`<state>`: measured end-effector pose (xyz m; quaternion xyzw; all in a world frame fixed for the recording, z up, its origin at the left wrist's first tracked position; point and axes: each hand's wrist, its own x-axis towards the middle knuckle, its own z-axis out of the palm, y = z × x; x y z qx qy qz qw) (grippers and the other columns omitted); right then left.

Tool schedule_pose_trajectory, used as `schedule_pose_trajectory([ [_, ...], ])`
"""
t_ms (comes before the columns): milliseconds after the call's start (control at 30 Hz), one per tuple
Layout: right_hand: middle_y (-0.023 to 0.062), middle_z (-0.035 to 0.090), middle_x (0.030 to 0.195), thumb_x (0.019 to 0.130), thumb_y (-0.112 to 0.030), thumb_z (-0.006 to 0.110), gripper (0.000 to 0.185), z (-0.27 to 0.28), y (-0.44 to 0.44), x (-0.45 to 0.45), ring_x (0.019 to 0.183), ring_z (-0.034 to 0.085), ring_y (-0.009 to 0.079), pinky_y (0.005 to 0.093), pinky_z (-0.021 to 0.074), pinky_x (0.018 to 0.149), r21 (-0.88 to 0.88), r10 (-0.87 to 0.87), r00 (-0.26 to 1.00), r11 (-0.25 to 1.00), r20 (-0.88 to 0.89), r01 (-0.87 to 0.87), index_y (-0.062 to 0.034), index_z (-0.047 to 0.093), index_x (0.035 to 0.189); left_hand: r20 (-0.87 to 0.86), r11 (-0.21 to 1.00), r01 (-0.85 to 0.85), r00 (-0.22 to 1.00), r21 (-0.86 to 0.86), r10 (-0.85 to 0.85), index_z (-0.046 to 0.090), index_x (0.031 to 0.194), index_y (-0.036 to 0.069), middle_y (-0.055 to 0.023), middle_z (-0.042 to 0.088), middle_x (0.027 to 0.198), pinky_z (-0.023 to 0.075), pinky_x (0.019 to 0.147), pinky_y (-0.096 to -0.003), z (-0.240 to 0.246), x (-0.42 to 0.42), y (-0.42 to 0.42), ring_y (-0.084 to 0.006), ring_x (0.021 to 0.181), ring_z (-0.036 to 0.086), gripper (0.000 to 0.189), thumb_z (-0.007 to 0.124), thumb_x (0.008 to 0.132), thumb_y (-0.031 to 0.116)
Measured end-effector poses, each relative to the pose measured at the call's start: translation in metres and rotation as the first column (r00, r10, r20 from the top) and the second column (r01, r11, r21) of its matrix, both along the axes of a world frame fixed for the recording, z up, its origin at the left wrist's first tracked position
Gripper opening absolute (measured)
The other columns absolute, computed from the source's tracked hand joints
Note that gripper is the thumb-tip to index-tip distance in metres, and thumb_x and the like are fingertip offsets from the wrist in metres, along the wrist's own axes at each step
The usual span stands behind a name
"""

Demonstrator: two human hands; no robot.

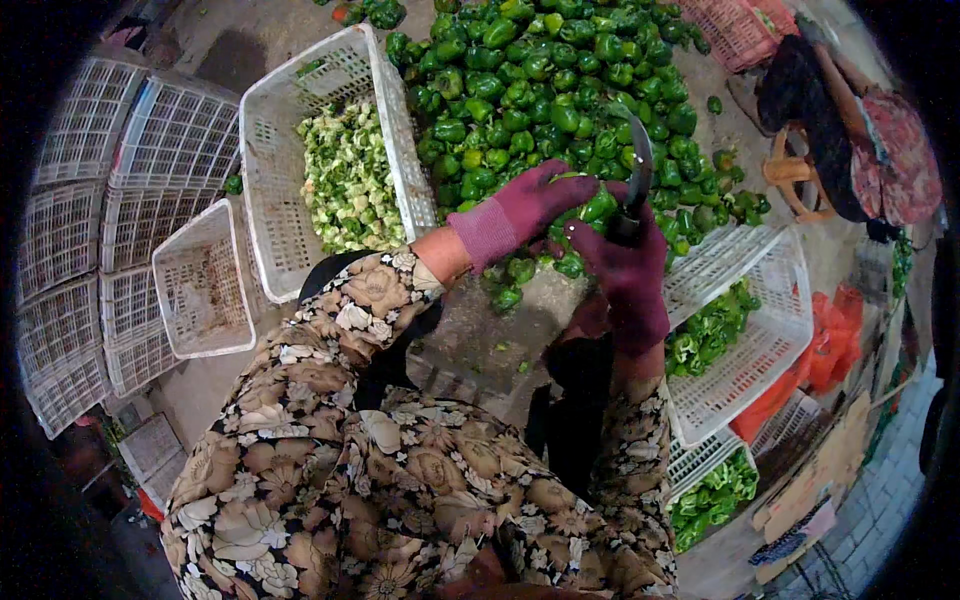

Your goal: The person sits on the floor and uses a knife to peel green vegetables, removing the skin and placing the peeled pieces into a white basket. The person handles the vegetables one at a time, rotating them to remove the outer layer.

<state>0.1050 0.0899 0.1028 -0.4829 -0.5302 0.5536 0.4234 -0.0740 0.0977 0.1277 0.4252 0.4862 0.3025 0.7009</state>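
Note:
Both my hands wear maroon knit gloves and meet in front of me over a heap of green bell peppers (525, 97). My left hand (517, 210) grips a green bell pepper (598, 211), partly hidden by the gloved fingers. My right hand (631, 281) is closed around the dark handle of a curved knife (642, 161), whose blade points up and away from me. The right thumb lies against or very near the pepper; which one, I cannot tell. A few loose peppers lie on the floor below my hands.
To the left stands a white plastic crate (401, 142) with pale pepper cores (352, 176). A smaller white crate (244, 300) and stacked crates (64, 232) are beyond it. On the right, another white crate (791, 277) holds cut peppers (709, 337). Another person (896, 157) sits near a stool (791, 172).

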Motion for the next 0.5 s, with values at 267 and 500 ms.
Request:
schedule_pose_trajectory([
  [267,0.0032,0.064,0.081,0.068,0.000,0.081,0.057,0.020,-0.001,-0.001,0.058,0.057,0.0103,0.0237,0.0436,0.047,-0.314,-0.095,0.989,0.948,-0.112,0.055,-0.0044,0.054,0.118,-0.044,0.963,0.059,0.998,0.261,-0.049,0.050,0.128,0.007,-0.0165,0.049,0.131,0.0368,0.105,-0.0405,-0.022,-0.004,-0.007,-0.0352,0.124,0.045,0.042,0.055,0.086,0.010],
  [500,0.0049,0.065,0.085,0.067,0.000,0.080,0.058,0.011,0.002,0.006,0.061,0.059,0.0116,0.0251,0.0463,0.049,-0.367,-0.102,0.983,0.929,-0.154,0.039,-0.0050,0.054,0.118,-0.338,0.547,0.294,0.941,0.784,-0.021,0.045,0.132,0.008,-0.0166,0.051,0.127,0.0379,0.103,-0.0415,-0.040,-0.011,-0.004,-0.0370,0.122,0.046,0.068,0.074,0.072,0.016],
])
